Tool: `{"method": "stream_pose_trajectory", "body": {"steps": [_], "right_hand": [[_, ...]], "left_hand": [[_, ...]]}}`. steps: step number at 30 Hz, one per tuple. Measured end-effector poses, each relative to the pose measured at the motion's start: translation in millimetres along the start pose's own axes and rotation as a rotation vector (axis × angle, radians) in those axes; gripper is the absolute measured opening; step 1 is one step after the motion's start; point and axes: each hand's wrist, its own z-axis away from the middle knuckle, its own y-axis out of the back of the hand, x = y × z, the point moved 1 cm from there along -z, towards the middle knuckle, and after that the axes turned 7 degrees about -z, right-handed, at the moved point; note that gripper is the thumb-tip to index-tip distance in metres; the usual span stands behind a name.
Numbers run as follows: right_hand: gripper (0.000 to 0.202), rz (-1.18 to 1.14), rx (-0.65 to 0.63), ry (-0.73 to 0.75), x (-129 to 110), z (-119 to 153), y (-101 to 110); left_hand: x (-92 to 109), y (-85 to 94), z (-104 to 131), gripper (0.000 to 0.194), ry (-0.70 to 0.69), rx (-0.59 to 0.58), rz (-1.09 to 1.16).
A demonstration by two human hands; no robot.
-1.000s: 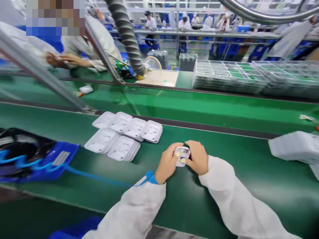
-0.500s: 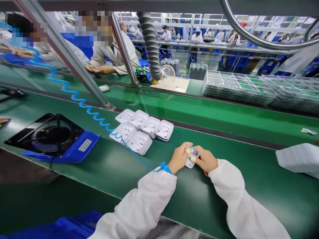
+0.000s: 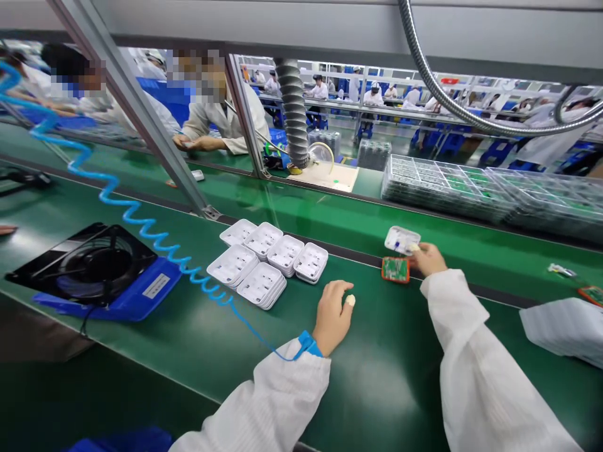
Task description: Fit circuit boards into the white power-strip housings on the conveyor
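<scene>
My right hand (image 3: 430, 259) reaches out over the green belt at the far edge of the bench. Its fingers pinch the near right corner of a white plastic housing (image 3: 400, 240), open side up, with small parts inside. Just below that housing is a green circuit board (image 3: 396, 270) with an orange edge; whether my fingers touch it too I cannot tell. My left hand (image 3: 333, 317) hovers over the green bench, fingers curved and apart, holding nothing. A pale finger cot covers its thumb, and a blue wrist strap (image 3: 308, 344) circles the wrist. Left of it stand stacks of white housings (image 3: 260, 284).
A blue coiled cord (image 3: 160, 235) runs from the strap to the upper left. A black fan (image 3: 97, 260) lies at left. More white pieces (image 3: 563, 326) are stacked at right. Clear trays (image 3: 438, 179) stand beyond the belt (image 3: 330, 213). A co-worker's hands (image 3: 200, 143) show across it.
My left hand has let go of the white housing. My right hand has carried it away and to the right, over the belt. The orange-edged board now shows. The view has tilted slightly upward.
</scene>
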Motion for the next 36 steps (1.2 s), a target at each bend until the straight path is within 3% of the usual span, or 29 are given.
{"method": "stream_pose_trajectory", "body": {"steps": [2,4,7,9,11,14,19,24,27,32,36], "right_hand": [[0.052,0.04,0.165,0.004,5,-10,10],[0.058,0.095,0.211,0.128,10,4,4],[0.043,0.138,0.054,0.445,18,57,-32],[0.037,0.173,0.011,0.573,23,97,-58],[0.034,0.227,0.013,0.587,25,127,-77],[0.033,0.237,0.003,0.571,22,149,-85],[0.029,0.192,-0.004,0.622,16,151,-84],[0.024,0.143,0.054,0.594,16,150,-87],[0.024,0.138,0.045,0.597,15,151,-87],[0.024,0.152,0.049,0.597,12,150,-84],[0.023,0.157,0.043,0.588,12,149,-85]], "left_hand": [[1,7.4,-1,0.023,-0.052,0.047,-0.116],[2,16.1,-4,0.022,-0.056,0.115,-0.252],[-1,28.4,-14,0.022,-0.001,0.208,-0.465],[-6,33.9,-23,0.023,0.048,0.224,-0.609],[-11,37.0,-33,0.02,0.09,0.2,-0.738],[-14,40.2,-42,0.01,0.113,0.187,-0.852],[5,37.9,-30,0.012,0.005,0.247,-0.816],[25,9.3,-1,0.008,-0.21,-0.032,-0.688],[21,-4.2,5,0.014,-0.211,-0.122,-0.692],[15,-3.9,3,0.016,-0.146,-0.083,-0.708],[30,-9.0,12,0.024,-0.303,-0.078,-0.531]]}}
